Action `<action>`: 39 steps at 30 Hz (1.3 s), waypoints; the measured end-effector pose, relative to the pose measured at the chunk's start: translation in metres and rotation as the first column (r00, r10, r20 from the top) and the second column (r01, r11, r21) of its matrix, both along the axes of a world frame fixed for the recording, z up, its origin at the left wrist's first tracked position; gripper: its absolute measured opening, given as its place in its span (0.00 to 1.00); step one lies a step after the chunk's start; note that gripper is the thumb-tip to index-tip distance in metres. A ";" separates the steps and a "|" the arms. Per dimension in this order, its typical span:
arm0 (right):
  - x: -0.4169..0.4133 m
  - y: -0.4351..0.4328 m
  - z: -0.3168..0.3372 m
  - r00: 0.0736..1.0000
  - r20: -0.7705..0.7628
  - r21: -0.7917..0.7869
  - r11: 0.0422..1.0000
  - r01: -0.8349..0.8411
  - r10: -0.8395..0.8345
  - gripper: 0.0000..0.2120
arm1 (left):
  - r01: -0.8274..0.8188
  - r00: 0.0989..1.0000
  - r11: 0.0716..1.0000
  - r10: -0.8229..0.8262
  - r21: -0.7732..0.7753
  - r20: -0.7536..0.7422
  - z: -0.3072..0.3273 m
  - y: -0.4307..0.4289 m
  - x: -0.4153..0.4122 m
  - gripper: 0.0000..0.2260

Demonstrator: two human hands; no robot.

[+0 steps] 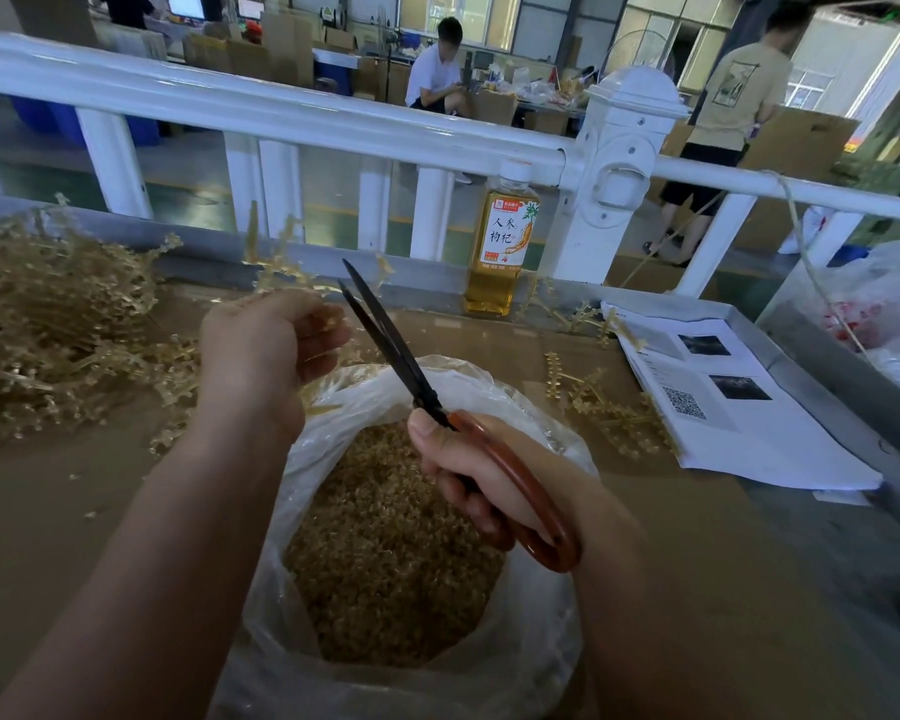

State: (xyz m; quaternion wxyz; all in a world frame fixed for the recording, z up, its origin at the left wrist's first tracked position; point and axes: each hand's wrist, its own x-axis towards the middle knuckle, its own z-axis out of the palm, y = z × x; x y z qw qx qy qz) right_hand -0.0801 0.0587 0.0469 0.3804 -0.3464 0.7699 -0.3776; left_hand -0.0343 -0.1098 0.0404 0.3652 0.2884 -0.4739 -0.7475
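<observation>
**Sprig and scissors over the bag**

On the brown bench (pixel 74 511) one clear plastic bag (pixel 541 641) is standing open, holding golden bits (pixel 385 537). Above it the right hand (pixel 468 475) is holding one pair of scissors (pixel 385 335), its grip clamped round the red handles and the blades slightly apart. The left hand (pixel 266 345) is pinching one golden sprig (pixel 276 262) beside the blades, its grip clamped on the stem. A heap of sprigs (pixel 48 314) is lying to the left and a stack of papers (pixel 739 407) to the right. One bottle (pixel 502 246) is standing by the white railing (pixel 281 111), and two people are busy in the hall beyond.

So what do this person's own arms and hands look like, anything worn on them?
The left forearm and right forearm are bare as far as the picture shows, with no sleeves in view. The left hand and the right hand wear no gloves. No watch, bracelet, ring or marking shows on either.
</observation>
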 end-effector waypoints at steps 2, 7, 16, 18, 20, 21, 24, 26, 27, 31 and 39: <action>0.000 -0.002 -0.001 1.000 -0.013 -0.009 1.000 0.025 -0.025 0.18 | 0.100 0.994 0.995 -0.100 -0.008 0.033 -0.001 0.001 -0.001 0.06; -0.001 0.002 -0.001 0.999 -0.003 -0.015 0.999 0.044 -0.044 0.19 | 0.142 0.987 0.960 -0.119 -0.239 0.107 -0.005 0.008 -0.005 0.11; 0.001 0.002 0.001 0.994 0.071 0.024 0.997 0.079 -0.081 0.23 | 0.314 0.949 0.905 -0.288 -0.287 0.127 -0.004 0.023 -0.004 0.20; 0.000 0.002 0.000 0.994 0.072 0.009 0.996 0.087 -0.087 0.22 | 0.293 0.956 0.905 -0.267 -0.308 0.125 -0.003 0.024 -0.003 0.18; 0.000 0.000 -0.002 0.995 0.058 -0.014 0.996 0.087 -0.086 0.21 | 0.258 0.966 0.915 -0.235 -0.311 0.109 -0.003 0.025 -0.002 0.14; -0.001 0.000 -0.003 0.995 0.052 -0.026 0.996 0.087 -0.086 0.21 | 0.236 0.972 0.925 -0.216 -0.299 0.097 -0.002 0.025 -0.002 0.13; -0.002 0.000 -0.007 0.996 0.038 -0.044 0.995 0.087 -0.085 0.21 | 0.182 0.983 0.945 -0.167 -0.272 0.078 -0.002 0.025 -0.002 0.10; -0.003 0.000 -0.007 0.996 0.025 -0.046 0.995 0.085 -0.084 0.21 | 0.163 0.986 0.946 -0.147 -0.279 0.078 -0.001 0.027 -0.002 0.10; -0.004 0.000 -0.008 0.996 0.021 -0.047 0.995 0.084 -0.083 0.21 | 0.150 0.988 0.949 -0.135 -0.279 0.073 -0.001 0.027 -0.002 0.09; -0.008 0.002 -0.006 0.997 -0.009 -0.050 0.996 0.075 -0.076 0.19 | 0.130 0.991 0.965 -0.122 -0.226 0.049 0.000 0.027 -0.001 0.10; -0.016 0.012 -0.007 0.996 0.063 -0.015 0.997 0.071 -0.070 0.16 | 0.045 0.999 0.992 -0.047 -0.120 -0.018 0.001 0.017 0.001 0.11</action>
